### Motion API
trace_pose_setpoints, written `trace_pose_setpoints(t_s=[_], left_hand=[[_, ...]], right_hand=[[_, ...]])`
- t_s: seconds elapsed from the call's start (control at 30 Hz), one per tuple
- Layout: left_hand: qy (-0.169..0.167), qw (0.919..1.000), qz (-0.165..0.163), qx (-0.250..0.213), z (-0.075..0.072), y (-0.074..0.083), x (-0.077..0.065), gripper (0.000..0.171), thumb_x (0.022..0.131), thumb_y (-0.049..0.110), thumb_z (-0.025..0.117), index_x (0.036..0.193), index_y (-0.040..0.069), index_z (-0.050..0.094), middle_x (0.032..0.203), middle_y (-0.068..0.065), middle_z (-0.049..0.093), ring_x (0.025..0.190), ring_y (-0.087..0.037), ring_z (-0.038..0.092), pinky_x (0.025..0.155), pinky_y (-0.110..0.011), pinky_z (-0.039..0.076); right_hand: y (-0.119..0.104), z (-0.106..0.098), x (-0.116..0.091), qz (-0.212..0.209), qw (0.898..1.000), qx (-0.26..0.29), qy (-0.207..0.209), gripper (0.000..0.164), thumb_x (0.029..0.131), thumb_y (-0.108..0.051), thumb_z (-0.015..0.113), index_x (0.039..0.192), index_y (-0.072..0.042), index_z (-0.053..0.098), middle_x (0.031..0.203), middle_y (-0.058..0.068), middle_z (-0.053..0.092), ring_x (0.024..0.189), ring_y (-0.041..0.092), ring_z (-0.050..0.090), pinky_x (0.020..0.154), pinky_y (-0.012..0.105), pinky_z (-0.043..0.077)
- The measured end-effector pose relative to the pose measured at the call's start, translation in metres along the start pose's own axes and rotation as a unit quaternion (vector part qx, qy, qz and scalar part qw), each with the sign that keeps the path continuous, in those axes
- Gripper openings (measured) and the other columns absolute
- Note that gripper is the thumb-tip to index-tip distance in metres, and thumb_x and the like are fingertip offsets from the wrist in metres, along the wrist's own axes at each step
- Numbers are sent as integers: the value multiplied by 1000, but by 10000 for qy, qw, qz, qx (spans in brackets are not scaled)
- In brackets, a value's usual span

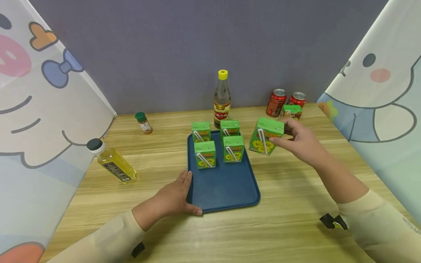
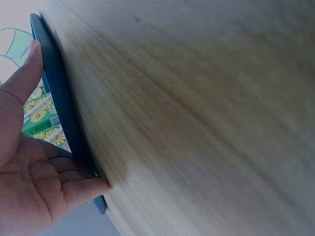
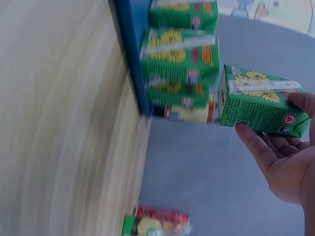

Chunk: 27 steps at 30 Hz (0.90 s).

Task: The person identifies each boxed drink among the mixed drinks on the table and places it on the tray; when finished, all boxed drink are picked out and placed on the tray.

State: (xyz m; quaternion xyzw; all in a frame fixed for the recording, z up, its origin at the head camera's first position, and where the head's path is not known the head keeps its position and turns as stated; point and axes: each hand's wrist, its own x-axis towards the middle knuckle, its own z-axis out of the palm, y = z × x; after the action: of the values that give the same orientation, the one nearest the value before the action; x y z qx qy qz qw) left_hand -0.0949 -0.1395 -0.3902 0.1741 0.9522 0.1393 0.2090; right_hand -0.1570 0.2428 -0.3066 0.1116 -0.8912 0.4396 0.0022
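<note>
My right hand (image 1: 303,144) holds a green drink carton (image 1: 265,134) with yellow flowers and a white straw, pinched between thumb and fingers. The carton is tilted in the air, right of the blue tray (image 1: 227,188). In the right wrist view the held carton (image 3: 256,101) hangs apart from the cartons on the tray. Several matching cartons (image 1: 206,155) stand at the tray's far end in two rows. My left hand (image 1: 174,195) rests against the tray's near left edge, fingers extended and thumb at the front rim (image 2: 61,93).
Behind the tray stands a yellow-capped sauce bottle (image 1: 222,102). Red cans (image 1: 276,103) and another small green-topped carton (image 1: 292,111) are at the back right. An oil bottle (image 1: 115,164) and a green-capped spice jar (image 1: 143,123) are on the left.
</note>
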Motion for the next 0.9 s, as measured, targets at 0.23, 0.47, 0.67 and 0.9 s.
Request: trace_pose_setpoints(t_s=[0.23,0.47,0.67,0.9], left_hand=[[42,10000,17,-2,0,0,-1,130,65,67,79,154,-5,17,162,-25,11,149,-36,20,113,-49,34],[65,10000,19,39,0,0,-1,130,65,67,79,154,-5,17,162,-25,12,149,-36,20,113,-49,34],[86,9999,27,45,0,-1,-2,130,65,67,80,154,-5,17,161,-25,12,149,-36,19,114,-48,33],[151,9998,91,79,2,-2,-1,131,65,67,79,154,-6,17,161,-27,12,148,-37,20,114,-49,33]], right_hand=[[-9,34,-11,-571,9947,524,-677,37,91,-23,72,122,-11,56,109,9,65,98,25,63,76,29,56],[-10,69,-14,-623,9822,1023,-1448,42,88,-23,75,125,-17,56,113,7,63,103,28,61,78,31,58],[-8,99,-12,-562,9695,1228,-2047,41,87,-22,76,122,-18,55,115,8,62,108,26,59,80,30,58],[-2,127,-7,-675,9603,1172,-2442,40,89,-20,74,124,-15,53,119,7,60,112,22,59,83,29,57]])
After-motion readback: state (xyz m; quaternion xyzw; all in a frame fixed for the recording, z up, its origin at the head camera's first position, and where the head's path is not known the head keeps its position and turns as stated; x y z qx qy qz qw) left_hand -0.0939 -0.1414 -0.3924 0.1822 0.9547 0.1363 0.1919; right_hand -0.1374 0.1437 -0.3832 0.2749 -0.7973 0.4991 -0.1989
